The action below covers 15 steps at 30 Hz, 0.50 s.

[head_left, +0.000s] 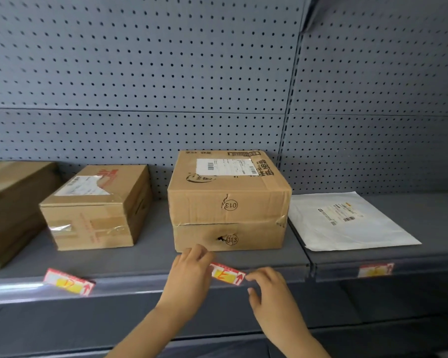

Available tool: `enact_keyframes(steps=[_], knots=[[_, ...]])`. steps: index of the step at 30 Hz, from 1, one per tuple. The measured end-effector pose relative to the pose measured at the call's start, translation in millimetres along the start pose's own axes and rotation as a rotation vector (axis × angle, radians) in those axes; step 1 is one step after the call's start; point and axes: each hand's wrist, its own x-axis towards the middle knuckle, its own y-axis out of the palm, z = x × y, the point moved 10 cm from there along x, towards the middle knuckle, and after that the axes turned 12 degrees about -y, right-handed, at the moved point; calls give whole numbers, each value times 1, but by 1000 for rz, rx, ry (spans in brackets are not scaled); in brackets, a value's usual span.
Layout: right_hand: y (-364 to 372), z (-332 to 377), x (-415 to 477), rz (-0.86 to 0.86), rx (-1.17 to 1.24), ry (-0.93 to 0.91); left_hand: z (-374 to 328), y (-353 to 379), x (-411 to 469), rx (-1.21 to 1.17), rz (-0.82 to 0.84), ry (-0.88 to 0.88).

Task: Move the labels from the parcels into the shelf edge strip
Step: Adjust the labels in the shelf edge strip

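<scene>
Left hand (189,277) at the shelf's front edge, fingers curled, covering the left end of a red-and-white label (228,274); it appears to pinch that end, though the grip itself is hidden under the hand. Right hand (267,288) just beside the label's right end, fingers loosely bent, index tip touching or nearly touching the corner by the red arrow; thumb apart below, holding nothing else. Label sits tilted along the edge strip (145,289), yellow patch with a red mark in the middle; cannot tell whether it is seated in the strip or only lying against it.

Directly behind the hands: two stacked boxes. Lower box (254,237) has a torn hole in its front with a circled number beside it; left fingertips are close to its bottom front edge. Upper box (228,192) carries a white shipping slip on top and a circled number on its front, upside down.

Left along the strip: a second label (69,281), tilted, blurred. Behind it a smaller taped box (93,213), and at the far left a larger box (13,208), partly cut off.

Right, on the next shelf section: a flat white mailer (352,223) with a printed slip. A third label (375,270) sits in the strip below it, blurred.

Grey pegboard (166,60) backs the whole shelf.
</scene>
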Motion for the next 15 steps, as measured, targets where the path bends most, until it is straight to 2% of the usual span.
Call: enact_keyframes(steps=[4, 15], knots=[[1, 1, 7, 7, -14, -6, -5, 1, 3, -55, 17, 33], [-4, 1, 18, 6, -23, -41, 9, 3, 6, -289, 27, -61]])
